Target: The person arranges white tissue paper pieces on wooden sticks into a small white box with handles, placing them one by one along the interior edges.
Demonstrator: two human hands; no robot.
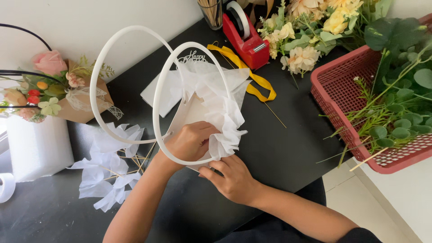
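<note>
We have the left hand [191,141] closed on the gathered white tissue [216,101] inside the white hoop-handled bag [189,112], just left of the red basket [360,117]. Our right hand [231,177] pinches the bag's near edge; we should steady there, tucking folds gently.

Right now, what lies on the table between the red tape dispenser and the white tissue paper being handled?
A yellow ribbon lies there on the black table, seen in the head view.
</note>
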